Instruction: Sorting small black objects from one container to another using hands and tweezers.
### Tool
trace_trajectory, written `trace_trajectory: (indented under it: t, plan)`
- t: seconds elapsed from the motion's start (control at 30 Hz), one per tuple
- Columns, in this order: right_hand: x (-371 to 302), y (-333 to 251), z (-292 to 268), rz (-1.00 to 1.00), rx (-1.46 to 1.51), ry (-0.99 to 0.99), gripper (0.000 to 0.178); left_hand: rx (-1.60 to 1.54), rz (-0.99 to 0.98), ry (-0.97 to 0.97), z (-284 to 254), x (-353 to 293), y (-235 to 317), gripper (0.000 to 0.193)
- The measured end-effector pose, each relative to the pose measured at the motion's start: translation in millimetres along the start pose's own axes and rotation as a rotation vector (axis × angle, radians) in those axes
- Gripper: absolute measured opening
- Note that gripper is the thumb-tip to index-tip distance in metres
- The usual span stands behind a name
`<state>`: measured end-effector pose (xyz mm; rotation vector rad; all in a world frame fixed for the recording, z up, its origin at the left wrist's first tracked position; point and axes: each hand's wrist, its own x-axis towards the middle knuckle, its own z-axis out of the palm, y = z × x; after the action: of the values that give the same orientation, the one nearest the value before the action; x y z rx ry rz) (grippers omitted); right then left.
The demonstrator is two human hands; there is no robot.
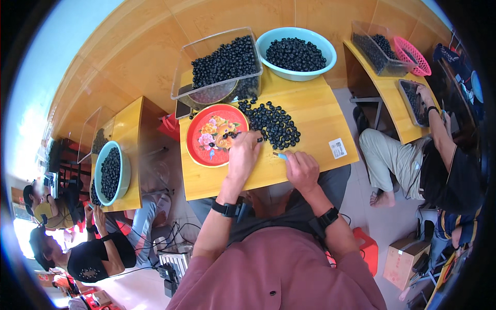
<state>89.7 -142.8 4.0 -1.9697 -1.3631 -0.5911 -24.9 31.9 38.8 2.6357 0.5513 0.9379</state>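
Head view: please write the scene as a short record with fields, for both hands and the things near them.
left hand: left hand rests fingers on dark round berries at the edge of the red tray
right hand: right hand pinches a small light-blue tool
loose pile: dark berries on the wooden table
containers: clear bin and teal bowl, both holding berries
wrists: black bands on both

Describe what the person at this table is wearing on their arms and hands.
Both hands are bare, no gloves. The left hand and the right hand each come from a forearm with a black band at the wrist, like a watch or tracker; the left wrist band has a bulkier black unit, the right wrist band sits flat. Short dusty-pink sleeves end above the elbows.
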Motion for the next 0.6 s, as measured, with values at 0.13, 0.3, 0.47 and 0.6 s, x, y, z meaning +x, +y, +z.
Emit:
trace_trajectory:
  t: [0.13, 0.3, 0.47, 0.6]
  plan:
    - [0.6, 0.6, -0.7, -0.002, -0.024, -0.009, 0.01, -0.464, -0.442, -0.019, 9.0, -20.8, 19.4, 0.023]
    - [1.0, 1.2, 0.1, -0.003, -0.016, -0.018, 0.011, -0.793, -0.71, -0.034, 30.2, -40.9, 21.1, 0.021]
    - [1.9, -0.2, -1.3, -0.008, -0.004, -0.013, 0.012, -0.776, -0.636, 0.013, 36.1, -47.5, 21.2, 0.021]
    - [0.6, 0.8, -1.5, -0.04, -0.005, -0.042, 0.012, -0.682, -0.6, -0.008, 31.3, -47.1, 30.1, 0.021]
